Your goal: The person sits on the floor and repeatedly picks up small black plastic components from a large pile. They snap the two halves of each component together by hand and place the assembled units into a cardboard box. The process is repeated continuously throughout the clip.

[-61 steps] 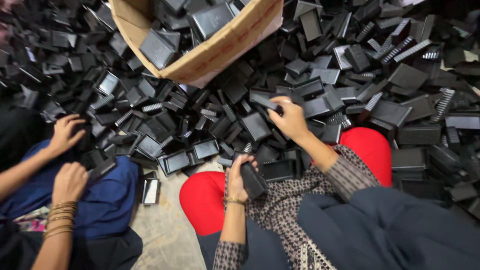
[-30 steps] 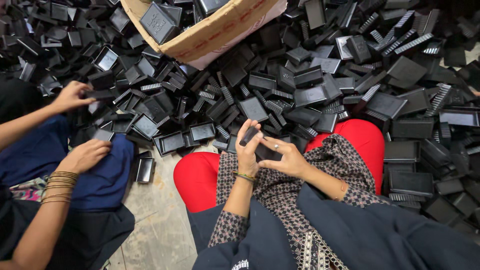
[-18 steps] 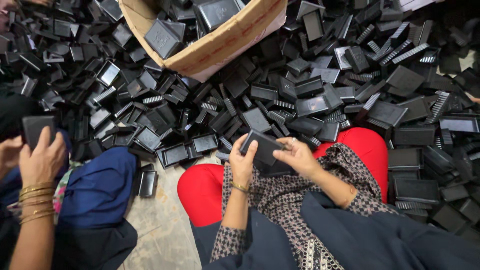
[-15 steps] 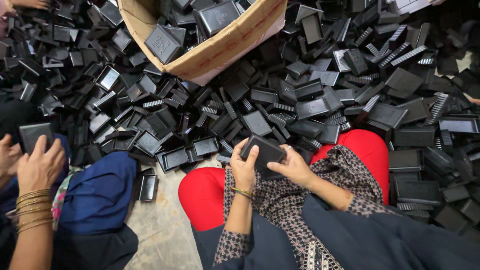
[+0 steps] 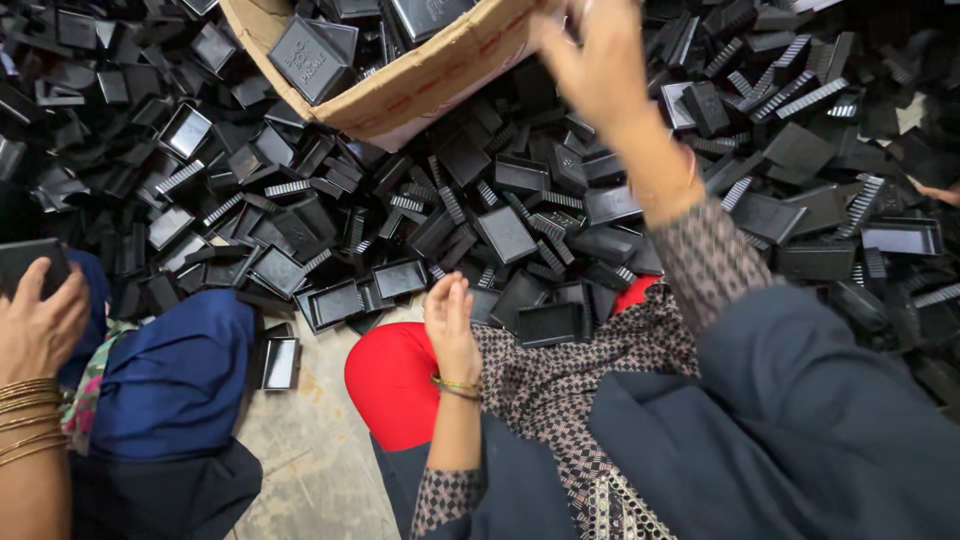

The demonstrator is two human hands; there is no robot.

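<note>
Cardboard box, tilted, long axis diagonal, top cut off; right hand blurred, grip unclear; left hand open, empty.

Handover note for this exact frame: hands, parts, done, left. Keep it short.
Right hand: raised at the rim of the cardboard box, blurred; what it holds cannot be told.
Left hand: open, empty, by the red knee.
Parts: black plastic trays heaped over the floor; several already in the box.
Co-worker's hand at left holds one tray.
Done: some trays boxed. Left: most of the heap.
</note>
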